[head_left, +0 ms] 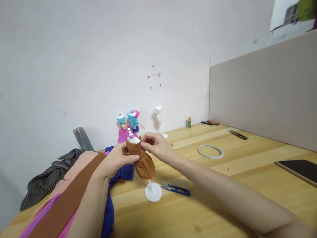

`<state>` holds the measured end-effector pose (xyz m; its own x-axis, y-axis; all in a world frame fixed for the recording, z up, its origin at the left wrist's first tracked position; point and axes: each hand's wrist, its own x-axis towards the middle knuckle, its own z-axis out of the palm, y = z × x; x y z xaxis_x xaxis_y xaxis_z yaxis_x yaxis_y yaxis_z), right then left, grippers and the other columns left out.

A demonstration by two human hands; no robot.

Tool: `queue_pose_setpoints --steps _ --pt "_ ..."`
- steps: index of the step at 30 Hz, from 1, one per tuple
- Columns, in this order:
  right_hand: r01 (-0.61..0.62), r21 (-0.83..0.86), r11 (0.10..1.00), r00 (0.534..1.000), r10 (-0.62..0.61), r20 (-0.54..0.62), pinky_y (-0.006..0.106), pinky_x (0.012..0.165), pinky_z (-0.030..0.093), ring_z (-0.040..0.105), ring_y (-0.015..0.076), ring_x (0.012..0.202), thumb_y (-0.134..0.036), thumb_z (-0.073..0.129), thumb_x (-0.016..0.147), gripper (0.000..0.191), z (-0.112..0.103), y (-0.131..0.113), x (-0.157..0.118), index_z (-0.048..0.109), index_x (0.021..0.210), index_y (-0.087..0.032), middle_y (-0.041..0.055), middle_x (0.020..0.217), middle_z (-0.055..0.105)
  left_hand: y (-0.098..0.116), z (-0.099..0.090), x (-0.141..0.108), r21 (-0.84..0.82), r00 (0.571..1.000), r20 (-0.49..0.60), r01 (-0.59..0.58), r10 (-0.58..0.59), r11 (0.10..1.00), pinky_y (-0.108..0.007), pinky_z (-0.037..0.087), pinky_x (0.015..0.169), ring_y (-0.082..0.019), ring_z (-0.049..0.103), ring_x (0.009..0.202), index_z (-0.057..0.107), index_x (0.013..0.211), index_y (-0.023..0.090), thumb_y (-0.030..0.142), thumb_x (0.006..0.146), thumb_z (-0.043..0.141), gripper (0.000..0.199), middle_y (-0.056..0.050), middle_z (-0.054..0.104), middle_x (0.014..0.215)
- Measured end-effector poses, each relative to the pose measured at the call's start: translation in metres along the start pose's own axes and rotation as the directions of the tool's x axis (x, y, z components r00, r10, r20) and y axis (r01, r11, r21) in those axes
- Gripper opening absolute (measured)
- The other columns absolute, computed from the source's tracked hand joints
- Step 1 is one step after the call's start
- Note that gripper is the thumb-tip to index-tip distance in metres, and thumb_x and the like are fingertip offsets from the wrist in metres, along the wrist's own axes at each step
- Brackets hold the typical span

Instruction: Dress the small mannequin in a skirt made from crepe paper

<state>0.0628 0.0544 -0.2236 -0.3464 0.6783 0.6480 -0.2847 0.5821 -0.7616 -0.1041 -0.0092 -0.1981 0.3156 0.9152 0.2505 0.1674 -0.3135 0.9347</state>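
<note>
A small white doll-size dress form [153, 192] on a round base wears a brown strapless dress [144, 166] with a gathered, puffed skirt. It leans a little to the left. My left hand [118, 159] is closed around the left side of the bodice, thumb across its front. At the upper right edge of the bodice, my right hand [155, 145] pinches the brown fabric between thumb and fingers. Blue-handled thread snips [176, 189] lie on the table just right of the base.
Fabric strips, including a brown one [58, 209], are heaped at the left. Two dressed mini forms [122, 129] and a bare white one [158, 113] stand by the wall. A tape ring [210, 151], dark scissors [237, 134] and a phone [313, 174] lie at the right.
</note>
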Motion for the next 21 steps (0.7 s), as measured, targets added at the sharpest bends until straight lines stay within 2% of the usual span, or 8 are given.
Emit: queue_pose_setpoints --steps 4,7,9,11,17,21 --pt "0.006 -0.051 0.999 1.0 -0.007 -0.015 0.025 0.054 0.036 0.045 0.0113 0.056 -0.03 0.061 0.068 0.014 0.0 0.003 0.0 0.053 0.064 -0.019 -0.003 0.06 0.051 0.001 0.003 0.002 0.032 1.0 -0.023 -0.017 0.018 0.999 -0.035 0.046 0.091 -0.024 0.062 0.101 0.061 0.113 0.014 0.027 0.067 0.079 0.051 -0.01 0.069 0.109" --pt "-0.015 -0.076 0.997 0.998 0.011 -0.055 0.024 0.053 0.035 0.044 0.0108 0.054 -0.03 0.06 0.068 0.013 0.002 0.002 -0.002 0.053 0.065 -0.019 -0.0039 0.058 0.05 0.005 0.008 0.002 0.07 0.99 -0.141 0.0 0.01 0.998 -0.034 0.048 0.086 -0.024 0.063 0.098 0.059 0.113 0.014 0.028 0.064 0.081 0.056 -0.01 0.069 0.107" --pt "-0.026 -0.094 0.995 0.996 0.018 -0.087 0.024 0.052 0.034 0.044 0.0107 0.053 -0.029 0.06 0.067 0.013 0.004 0.001 -0.003 0.053 0.063 -0.019 -0.0041 0.056 0.049 0.008 0.011 0.002 0.101 0.975 -0.219 0.007 0.016 0.995 -0.033 0.049 0.084 -0.024 0.064 0.096 0.06 0.107 0.013 0.03 0.063 0.081 0.053 -0.009 0.069 0.103" --pt "-0.041 -0.09 0.995 0.993 0.031 -0.114 0.024 0.051 0.034 0.044 0.0107 0.053 -0.029 0.061 0.067 0.014 0.007 -0.001 -0.004 0.054 0.063 -0.019 -0.0037 0.056 0.05 0.01 0.014 0.002 0.129 0.966 -0.255 -0.003 0.036 0.992 -0.033 0.049 0.085 -0.024 0.064 0.098 0.061 0.103 0.012 0.031 0.063 0.08 0.048 -0.009 0.07 0.1" --pt "-0.104 0.069 0.992 0.984 0.113 -0.136 0.023 0.049 0.035 0.046 0.0106 0.053 -0.031 0.066 0.064 0.015 0.011 -0.007 -0.007 0.057 0.062 -0.019 -0.0029 0.056 0.054 0.013 0.022 0.003 0.097 0.931 -0.36 -0.028 0.062 0.995 -0.033 0.048 0.084 -0.023 0.064 0.096 0.057 0.113 0.011 0.026 0.065 0.075 0.054 -0.008 0.069 0.1" --pt "-0.16 0.145 0.976 0.977 0.178 -0.12 0.021 0.044 0.027 0.04 0.0083 0.047 -0.031 0.068 0.061 0.015 0.011 -0.009 -0.007 0.059 0.062 -0.019 -0.0048 0.051 0.051 0.008 0.023 0.007 0.084 0.93 -0.348 -0.094 0.118 0.992 -0.031 0.047 0.086 -0.022 0.061 0.097 0.057 0.113 0.011 0.025 0.067 0.073 0.051 -0.007 0.068 0.099"
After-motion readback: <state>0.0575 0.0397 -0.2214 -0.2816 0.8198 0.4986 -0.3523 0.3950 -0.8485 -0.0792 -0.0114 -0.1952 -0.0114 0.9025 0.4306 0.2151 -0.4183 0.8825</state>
